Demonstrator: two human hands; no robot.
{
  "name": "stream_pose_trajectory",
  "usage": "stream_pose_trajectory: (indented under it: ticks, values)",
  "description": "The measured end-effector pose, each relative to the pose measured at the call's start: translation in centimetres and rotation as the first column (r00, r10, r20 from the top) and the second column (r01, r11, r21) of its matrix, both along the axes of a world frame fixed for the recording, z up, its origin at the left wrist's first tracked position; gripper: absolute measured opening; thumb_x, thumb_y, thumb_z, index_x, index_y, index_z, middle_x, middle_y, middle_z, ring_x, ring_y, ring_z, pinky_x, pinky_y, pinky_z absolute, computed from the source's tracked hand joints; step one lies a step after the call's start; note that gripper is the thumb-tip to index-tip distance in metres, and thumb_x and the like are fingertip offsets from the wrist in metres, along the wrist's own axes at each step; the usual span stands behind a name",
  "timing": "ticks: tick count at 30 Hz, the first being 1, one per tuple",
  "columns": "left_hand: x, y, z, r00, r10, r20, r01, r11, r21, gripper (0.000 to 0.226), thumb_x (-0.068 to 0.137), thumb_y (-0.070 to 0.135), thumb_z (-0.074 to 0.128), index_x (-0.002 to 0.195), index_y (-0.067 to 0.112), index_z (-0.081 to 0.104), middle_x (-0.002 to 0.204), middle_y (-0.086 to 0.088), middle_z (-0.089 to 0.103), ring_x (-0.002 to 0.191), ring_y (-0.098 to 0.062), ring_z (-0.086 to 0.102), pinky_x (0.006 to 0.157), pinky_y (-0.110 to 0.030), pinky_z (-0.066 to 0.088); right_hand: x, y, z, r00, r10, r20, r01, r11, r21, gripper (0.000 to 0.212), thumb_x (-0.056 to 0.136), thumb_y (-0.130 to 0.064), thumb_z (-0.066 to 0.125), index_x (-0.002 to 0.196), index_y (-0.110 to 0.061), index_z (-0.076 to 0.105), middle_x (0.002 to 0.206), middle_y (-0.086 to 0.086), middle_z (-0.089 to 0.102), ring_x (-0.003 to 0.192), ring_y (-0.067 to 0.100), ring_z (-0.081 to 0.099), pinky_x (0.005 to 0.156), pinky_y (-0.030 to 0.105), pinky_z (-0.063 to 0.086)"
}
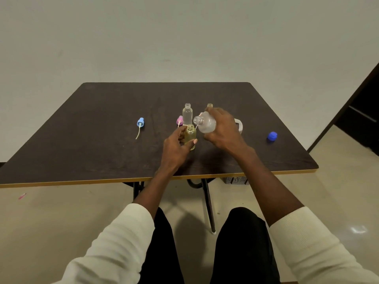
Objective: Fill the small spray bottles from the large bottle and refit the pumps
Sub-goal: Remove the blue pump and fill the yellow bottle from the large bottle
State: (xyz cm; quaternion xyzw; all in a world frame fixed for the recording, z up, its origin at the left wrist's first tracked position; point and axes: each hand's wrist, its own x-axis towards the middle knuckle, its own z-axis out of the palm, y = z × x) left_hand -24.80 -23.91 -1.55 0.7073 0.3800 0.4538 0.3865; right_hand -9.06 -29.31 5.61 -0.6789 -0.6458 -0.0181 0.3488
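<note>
My right hand (222,128) grips the large clear bottle (206,123), tipped on its side with its open neck pointing left over a small bottle. My left hand (176,144) holds that small bottle (190,136), which stands upright on the table and holds yellowish liquid. Behind it stands a clear small bottle (187,114) with no pump. A third small bottle (209,105) shows only its neck behind my right hand. A pink pump (179,120) lies beside the clear bottle. A light blue pump (140,125) with its tube lies to the left.
The dark table (102,150) has a light front edge. A blue cap (272,136) lies at the right. A white handle (240,125) sticks out behind my right hand. A grey basket (235,179) sits under the table. A dark doorway (361,119) is at the right.
</note>
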Motion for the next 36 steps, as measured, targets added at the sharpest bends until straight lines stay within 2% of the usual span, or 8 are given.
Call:
stream_pose_trajectory:
  ticks: [8, 13, 21, 30, 36]
  values:
    - [0.16, -0.04, 0.21, 0.999, 0.001, 0.046, 0.0, 1.0, -0.019, 0.045, 0.078, 0.019, 0.084, 0.118, 0.02, 0.063, 0.102, 0.004, 0.072, 0.093, -0.007, 0.069, 0.085, -0.03, 0.059, 0.08, 0.48, -0.1, 0.996, 0.014, 0.092, -0.009, 0.999, -0.051, 0.072, 0.07, -0.03, 0.082, 0.132, -0.012, 0.051, 0.131, 0.009, 0.056, 0.119, 0.027, 0.051, 0.104, 0.047, 0.04]
    - [0.21, 0.19, 0.04, 0.999, 0.023, 0.045, -0.022, 0.999, -0.029, 0.043, 0.074, 0.022, 0.087, 0.109, 0.016, 0.063, 0.096, 0.001, 0.072, 0.088, -0.014, 0.069, 0.081, -0.034, 0.059, -0.07, 0.36, 0.27, 0.992, 0.025, 0.124, -0.018, 0.998, -0.062, 0.071, 0.07, -0.024, 0.081, 0.132, -0.011, 0.05, 0.133, 0.01, 0.055, 0.123, 0.028, 0.048, 0.106, 0.04, 0.033]
    - [0.12, 0.12, 0.03, 0.998, 0.061, 0.028, -0.062, 0.998, 0.008, 0.043, 0.073, 0.025, 0.088, 0.106, 0.016, 0.061, 0.093, -0.001, 0.068, 0.084, -0.016, 0.065, 0.075, -0.024, 0.057, 0.03, 0.2, 0.47, 0.988, 0.026, 0.155, -0.015, 0.998, -0.067, 0.072, 0.073, -0.025, 0.08, 0.136, -0.012, 0.048, 0.137, 0.009, 0.052, 0.127, 0.028, 0.043, 0.11, 0.043, 0.029]
    - [0.07, -0.11, 0.25, 0.997, 0.076, 0.024, -0.076, 0.997, 0.015, 0.042, 0.073, 0.024, 0.088, 0.104, 0.015, 0.061, 0.092, 0.0, 0.067, 0.08, -0.012, 0.061, 0.07, -0.017, 0.053, 0.11, 0.42, 0.37, 0.972, 0.017, 0.233, -0.002, 0.998, -0.066, 0.07, 0.074, -0.024, 0.079, 0.136, -0.015, 0.048, 0.138, 0.009, 0.051, 0.129, 0.029, 0.042, 0.111, 0.044, 0.028]
    - [-0.05, -0.08, 0.08, 0.996, 0.088, 0.029, -0.089, 0.996, 0.011, 0.042, 0.074, 0.026, 0.088, 0.105, 0.016, 0.061, 0.094, -0.001, 0.068, 0.085, -0.017, 0.064, 0.073, -0.02, 0.054, 0.09, 0.33, 0.44, 0.964, 0.026, 0.264, -0.013, 0.999, -0.05, 0.067, 0.075, -0.022, 0.078, 0.135, -0.014, 0.049, 0.137, 0.009, 0.052, 0.129, 0.029, 0.042, 0.112, 0.044, 0.027]
